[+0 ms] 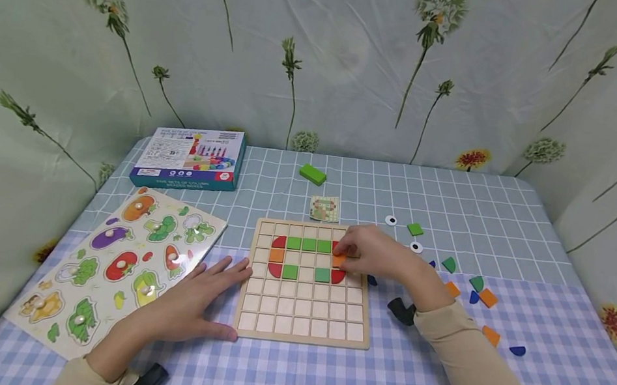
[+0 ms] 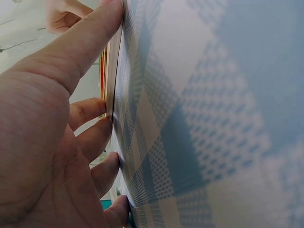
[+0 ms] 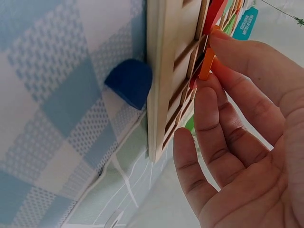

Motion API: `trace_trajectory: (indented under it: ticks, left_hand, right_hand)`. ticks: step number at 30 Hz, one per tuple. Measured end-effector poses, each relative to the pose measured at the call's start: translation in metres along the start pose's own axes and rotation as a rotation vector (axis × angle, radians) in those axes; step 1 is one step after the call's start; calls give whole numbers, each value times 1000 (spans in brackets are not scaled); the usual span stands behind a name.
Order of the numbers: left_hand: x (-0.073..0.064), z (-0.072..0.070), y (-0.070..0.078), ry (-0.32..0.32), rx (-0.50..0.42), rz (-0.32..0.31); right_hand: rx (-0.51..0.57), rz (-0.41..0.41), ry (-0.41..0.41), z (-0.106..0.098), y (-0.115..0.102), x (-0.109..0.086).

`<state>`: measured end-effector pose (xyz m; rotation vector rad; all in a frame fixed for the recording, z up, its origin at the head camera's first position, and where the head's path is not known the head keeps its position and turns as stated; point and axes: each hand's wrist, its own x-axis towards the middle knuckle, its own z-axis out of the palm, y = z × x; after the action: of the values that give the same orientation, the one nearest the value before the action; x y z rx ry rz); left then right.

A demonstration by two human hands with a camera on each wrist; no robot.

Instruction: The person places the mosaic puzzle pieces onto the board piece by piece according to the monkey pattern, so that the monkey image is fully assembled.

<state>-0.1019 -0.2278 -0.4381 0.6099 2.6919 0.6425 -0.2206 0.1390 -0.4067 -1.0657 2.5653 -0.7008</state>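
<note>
A wooden grid board point(image 1: 292, 308) lies on the cloth between the hands, with red rounded, green square and orange square tiles in its upper rows. My right hand point(image 1: 374, 251) is over the board's right side and pinches an orange square tile point(image 3: 207, 64) between thumb and fingers, tilted on edge at a cell between two red pieces. My left hand point(image 1: 192, 301) rests with spread, straight fingers on the table, thumb and fingertips at the board's left edge. Just behind the board lies a small pattern card point(image 1: 324, 208).
Loose orange tiles point(image 1: 488, 298), dark blue pieces point(image 1: 517, 350) and green pieces point(image 1: 449, 264) are scattered at the right. Two eye discs point(image 1: 391, 220) lie behind them. A green block point(image 1: 312, 174) is at the back, a boxed set point(image 1: 189, 159) back left, a vegetable puzzle point(image 1: 153, 243) left.
</note>
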Motion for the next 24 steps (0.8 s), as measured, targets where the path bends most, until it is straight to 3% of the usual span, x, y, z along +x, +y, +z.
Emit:
trace_trajectory:
  ticks: [16,24]
  left_hand:
    - [0,-1,1,-6,-7,-3]
    - [0,-1,1,-8,-11,-9]
  right_hand:
    - [-6,19,-15,-1,1,-1]
    - [12,-11,-27,2,-3,-7]
